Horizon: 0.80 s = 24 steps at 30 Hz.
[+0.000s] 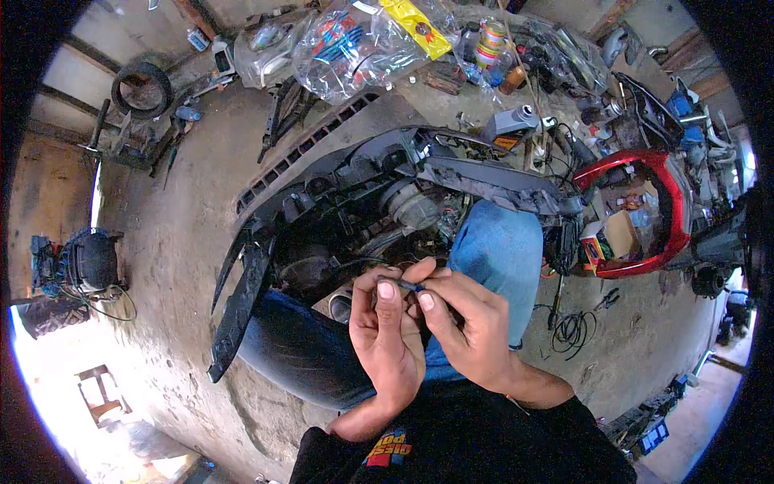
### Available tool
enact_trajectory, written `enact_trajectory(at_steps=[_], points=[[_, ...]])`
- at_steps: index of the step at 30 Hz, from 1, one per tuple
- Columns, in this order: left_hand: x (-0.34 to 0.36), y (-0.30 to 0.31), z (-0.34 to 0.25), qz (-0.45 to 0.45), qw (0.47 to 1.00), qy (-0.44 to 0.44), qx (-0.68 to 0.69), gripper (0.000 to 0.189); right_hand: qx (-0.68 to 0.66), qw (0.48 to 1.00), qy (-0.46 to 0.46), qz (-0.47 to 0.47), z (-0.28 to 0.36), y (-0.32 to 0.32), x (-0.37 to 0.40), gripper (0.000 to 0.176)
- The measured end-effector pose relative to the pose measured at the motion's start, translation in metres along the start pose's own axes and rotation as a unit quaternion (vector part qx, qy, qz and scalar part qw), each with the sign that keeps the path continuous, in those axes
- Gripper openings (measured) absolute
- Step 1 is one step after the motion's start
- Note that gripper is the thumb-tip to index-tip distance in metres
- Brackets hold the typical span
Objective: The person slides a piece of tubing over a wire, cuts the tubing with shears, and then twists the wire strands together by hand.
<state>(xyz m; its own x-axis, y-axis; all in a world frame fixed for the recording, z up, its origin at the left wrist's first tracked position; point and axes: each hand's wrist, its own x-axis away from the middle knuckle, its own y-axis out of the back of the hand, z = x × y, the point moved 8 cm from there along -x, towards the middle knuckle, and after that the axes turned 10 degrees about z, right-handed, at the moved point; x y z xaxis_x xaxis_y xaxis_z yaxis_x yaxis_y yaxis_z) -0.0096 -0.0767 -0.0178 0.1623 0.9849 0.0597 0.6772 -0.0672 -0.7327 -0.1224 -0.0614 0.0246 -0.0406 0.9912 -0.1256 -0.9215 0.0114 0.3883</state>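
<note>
Close together above my lap, my left hand and my right hand pinch a short piece of dark wire between thumbs and fingertips. A bluish bit of it shows by my right thumb, and the rest is hidden behind the fingers. Just beyond the hands lies a large black plastic vehicle panel with ribs and round openings. A rounded grey lamp-like housing is set in its middle, and loose cabling runs beneath it. My jeans-clad knee rises beside the panel.
To the right stand a red curved frame, coiled black cable and pliers on the concrete floor. Plastic bags, a grey bottle and assorted parts line the back. At left are a tire and a black machine.
</note>
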Motion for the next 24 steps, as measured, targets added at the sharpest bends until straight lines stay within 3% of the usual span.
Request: enact_trajectory(at_steps=[11,14,17,20,24], points=[[0.002,0.002,-0.003,0.001,0.999,-0.041,-0.027,0.019,0.024,0.999,0.018,0.016,0.002,-0.003,0.0,0.017],[0.003,0.004,-0.002,-0.009,0.997,-0.053,-0.052,0.021,0.018,0.999,-0.015,0.048,0.003,-0.003,0.0,0.017],[0.005,0.007,-0.001,-0.003,0.994,-0.062,-0.093,0.023,-0.057,0.995,-0.041,0.075,0.002,-0.001,-0.003,0.019],[0.007,0.015,0.006,-0.012,0.995,-0.051,-0.088,0.026,-0.114,0.99,-0.009,0.081,-0.003,-0.004,-0.005,0.02],[0.004,0.008,0.005,0.013,0.998,-0.029,-0.051,0.03,-0.202,0.97,-0.084,0.103,-0.014,-0.009,-0.001,0.023]])
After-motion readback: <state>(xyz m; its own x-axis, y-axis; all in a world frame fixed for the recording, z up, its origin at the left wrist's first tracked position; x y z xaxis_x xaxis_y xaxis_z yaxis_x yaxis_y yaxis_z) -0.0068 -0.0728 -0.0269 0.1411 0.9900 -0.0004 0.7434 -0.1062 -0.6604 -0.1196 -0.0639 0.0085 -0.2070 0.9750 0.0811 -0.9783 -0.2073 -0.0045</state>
